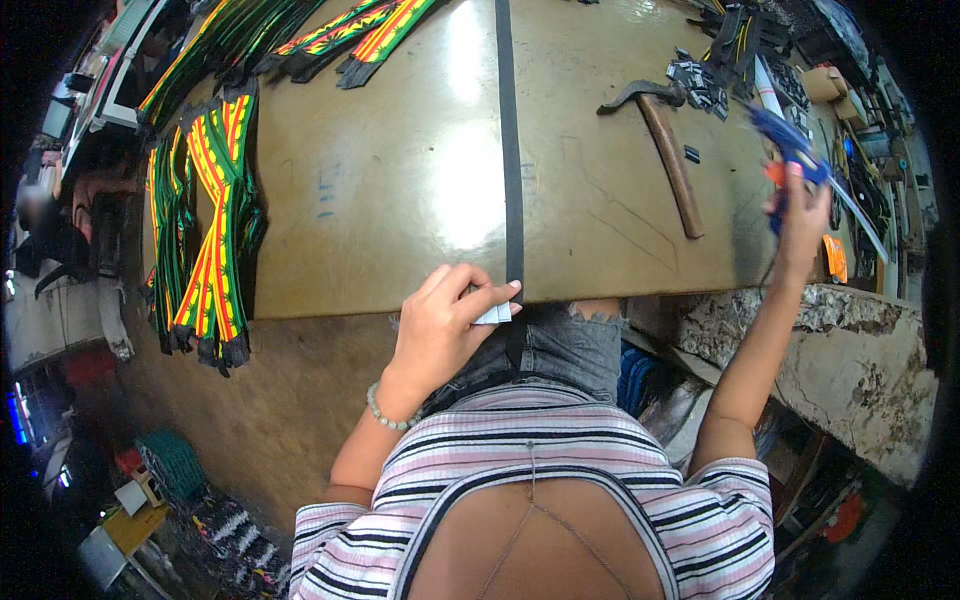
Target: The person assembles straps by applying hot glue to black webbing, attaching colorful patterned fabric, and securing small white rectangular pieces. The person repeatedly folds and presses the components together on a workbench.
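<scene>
A long black strap (513, 150) runs straight down the middle of the brown worktable (400, 180) and hangs over its near edge. My left hand (447, 318) pinches the strap's near end at the table edge, together with a small pale piece (494, 314). My right hand (800, 215) is raised at the table's right side and grips a blue glue gun (785, 140) with an orange trigger, its nozzle pointing up and left.
A hammer (665, 140) with a wooden handle lies on the right part of the table. Small black buckles (695, 82) sit beyond it. Red, yellow and green striped straps (215, 230) hang over the left edge, more at the top (330, 35).
</scene>
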Available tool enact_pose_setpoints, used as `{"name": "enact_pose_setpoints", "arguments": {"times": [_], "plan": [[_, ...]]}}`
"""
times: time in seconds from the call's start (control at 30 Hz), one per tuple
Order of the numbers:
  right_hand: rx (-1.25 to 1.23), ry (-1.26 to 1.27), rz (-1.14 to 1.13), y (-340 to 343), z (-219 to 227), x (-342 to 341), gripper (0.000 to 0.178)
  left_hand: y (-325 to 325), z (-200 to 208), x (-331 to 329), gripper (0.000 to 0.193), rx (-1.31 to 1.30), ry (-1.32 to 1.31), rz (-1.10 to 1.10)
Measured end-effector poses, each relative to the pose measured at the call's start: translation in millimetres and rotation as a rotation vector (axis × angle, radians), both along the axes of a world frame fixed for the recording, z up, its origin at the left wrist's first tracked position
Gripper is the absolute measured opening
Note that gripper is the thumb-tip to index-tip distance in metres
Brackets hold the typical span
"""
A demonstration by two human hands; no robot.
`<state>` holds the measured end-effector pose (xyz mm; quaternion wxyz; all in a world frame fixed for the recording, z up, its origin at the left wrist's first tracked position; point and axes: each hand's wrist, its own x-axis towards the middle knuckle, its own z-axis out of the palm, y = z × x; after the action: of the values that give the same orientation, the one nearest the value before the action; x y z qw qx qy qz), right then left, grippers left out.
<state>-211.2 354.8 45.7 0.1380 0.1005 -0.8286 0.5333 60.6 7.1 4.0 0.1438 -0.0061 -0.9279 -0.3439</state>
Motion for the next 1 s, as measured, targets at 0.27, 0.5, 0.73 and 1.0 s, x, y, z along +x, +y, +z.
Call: {"name": "enact_pose_setpoints", "arguments": {"times": [0.27,0.5,0.73,1.0], "plan": [[0.382,0.004,0.745,-162,7,45,0.051,-2,1,-3,0.026,0.028,-0.013,-0.015],[0.384,-0.046,0.799,-158,-8,35,0.051,-4,1,-3,0.024,0.034,-0.01,-0.017],[0.403,0.186,0.79,-174,-11,8,0.049,-4,1,-4,0.024,0.024,-0.009,-0.022],[0.875,0.709,1.012,-176,23,30,0.043,-4,4,-5,0.03,0.015,-0.023,-0.037]]}}
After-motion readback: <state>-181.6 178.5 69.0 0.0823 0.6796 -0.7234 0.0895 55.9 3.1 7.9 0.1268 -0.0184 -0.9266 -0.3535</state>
